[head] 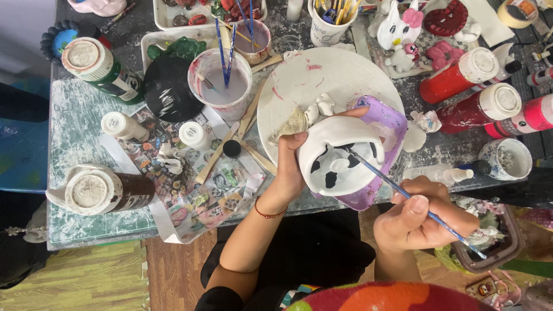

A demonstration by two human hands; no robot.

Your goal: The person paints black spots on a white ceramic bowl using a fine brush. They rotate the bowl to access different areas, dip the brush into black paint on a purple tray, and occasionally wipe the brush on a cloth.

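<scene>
My left hand [290, 167] grips a white plaster figure [337, 158] with black patches, tilted above the table's near edge. My right hand [417, 216] holds a thin blue-handled paintbrush [403, 193], whose tip touches a black patch on the figure. Under the figure lies a purple tray [386, 124]. Behind it sits a large white plate [322, 78] smeared with pink, with small white plaster bits on it.
Red paint bottles [461, 75] stand at the right, brown and green ones [101, 190] at the left. A cup of cloudy water [222, 86] holds brushes. A black lid [167, 86], wooden sticks [227, 147], small white bottles and painted figures [400, 26] crowd the table.
</scene>
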